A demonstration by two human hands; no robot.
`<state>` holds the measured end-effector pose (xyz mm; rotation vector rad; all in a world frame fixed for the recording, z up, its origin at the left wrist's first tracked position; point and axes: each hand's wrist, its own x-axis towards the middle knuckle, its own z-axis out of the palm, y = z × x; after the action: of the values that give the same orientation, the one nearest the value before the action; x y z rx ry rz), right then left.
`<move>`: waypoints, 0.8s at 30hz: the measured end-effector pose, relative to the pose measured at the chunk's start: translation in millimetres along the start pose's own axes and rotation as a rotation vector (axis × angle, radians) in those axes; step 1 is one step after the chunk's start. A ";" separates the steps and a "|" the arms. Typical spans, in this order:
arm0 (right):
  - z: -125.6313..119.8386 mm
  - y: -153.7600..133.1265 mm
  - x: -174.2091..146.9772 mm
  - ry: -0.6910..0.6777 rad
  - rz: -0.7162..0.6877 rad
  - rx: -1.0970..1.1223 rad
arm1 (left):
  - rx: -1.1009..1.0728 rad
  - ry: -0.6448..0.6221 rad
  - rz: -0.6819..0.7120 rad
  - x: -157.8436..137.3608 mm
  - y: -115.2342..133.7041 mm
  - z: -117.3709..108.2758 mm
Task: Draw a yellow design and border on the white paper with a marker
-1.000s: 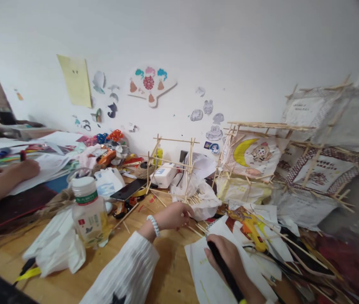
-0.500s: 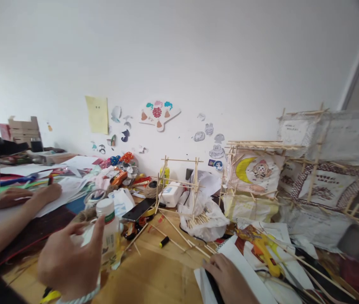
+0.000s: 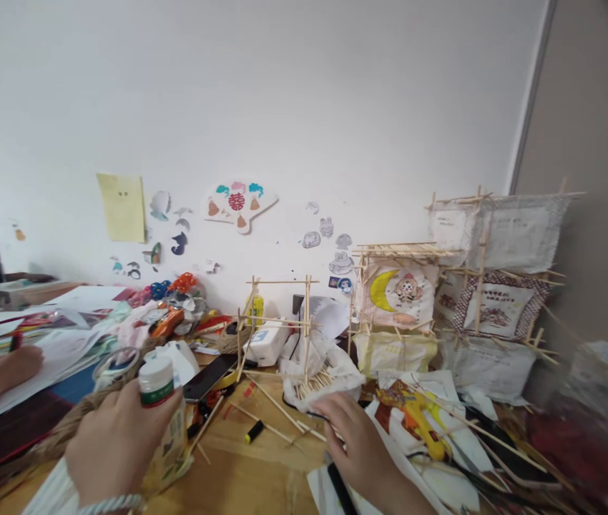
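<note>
My left hand point(image 3: 116, 443), a braided white band at its wrist, is closed around the upper part of a clear bottle point(image 3: 171, 440). The bottle has a white cap and a green collar. My right hand point(image 3: 360, 447) reaches over white paper point(image 3: 321, 490), its thumb parted from its stretched fingers. Under the thumb lies a long black object point(image 3: 340, 490), perhaps a pen. The fingertips are close to a white plastic bag point(image 3: 344, 375) of thin sticks; nothing held shows between them. A small open stick frame point(image 3: 282, 323) stands behind the bag.
Paper-covered stick lanterns point(image 3: 405, 290) stand at right, a yellow glue gun point(image 3: 427, 425) in front. A black-and-yellow cap point(image 3: 255, 431) and loose sticks lie mid-table. A phone point(image 3: 210, 378) lies beyond the bottle. At left, another person's hand point(image 3: 19, 368) holds a red pen.
My left hand has closed around the bottle. My right hand has lifted off the black object and moved forward toward the bag. The view has turned right.
</note>
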<state>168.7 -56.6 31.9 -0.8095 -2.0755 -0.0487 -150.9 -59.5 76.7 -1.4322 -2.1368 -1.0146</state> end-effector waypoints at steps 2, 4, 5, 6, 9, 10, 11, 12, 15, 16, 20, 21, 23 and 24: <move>-0.5 -8.2 15.2 0.007 -0.016 0.031 | 0.161 -0.056 0.020 6.3 3.4 0.5; -3.2 -16.8 28.4 0.033 -0.020 0.048 | 0.225 -0.029 0.109 7.3 11.8 0.1; -5.8 -21.3 33.7 0.048 -0.012 0.056 | 0.219 0.008 0.186 5.3 18.9 -0.3; -9.3 -25.9 37.8 0.066 -0.003 0.065 | 0.186 0.033 0.270 1.7 28.1 -1.1; -24.1 -39.9 43.6 0.123 0.032 0.076 | -0.009 0.031 0.557 -18.5 68.1 -4.4; -29.5 -44.3 43.9 0.132 0.041 0.050 | -0.069 0.026 0.606 -27.6 84.3 -5.7; -34.7 -48.2 43.8 0.129 0.044 -0.002 | -0.120 0.008 0.650 -37.4 101.0 -6.8; -39.5 -51.6 43.6 0.116 0.049 -0.070 | -0.182 -0.006 0.689 -47.3 117.5 -7.7; -52.1 -57.1 43.7 0.074 0.091 -0.313 | -0.379 -0.074 0.769 -73.3 160.2 -9.1; -56.3 -57.2 44.0 0.077 0.108 -0.381 | -0.443 -0.089 0.775 -79.2 171.1 -9.3; -75.9 -50.5 43.8 0.144 0.094 -0.507 | -0.689 -0.254 0.869 -85.0 201.0 -12.9; -80.9 -47.7 43.3 0.161 0.082 -0.505 | -0.705 -0.309 0.891 -82.9 206.3 -15.1; -90.1 -41.8 41.9 0.197 0.076 -0.489 | -0.684 -0.412 0.934 -77.0 216.5 -20.9; -94.2 -38.9 41.2 0.210 0.076 -0.479 | -0.665 -0.456 0.961 -73.8 221.4 -24.1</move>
<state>198.6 -95.6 130.2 -1.1165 -1.8516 -0.5827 78.4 -75.1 123.9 -2.8033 -0.9895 -1.0583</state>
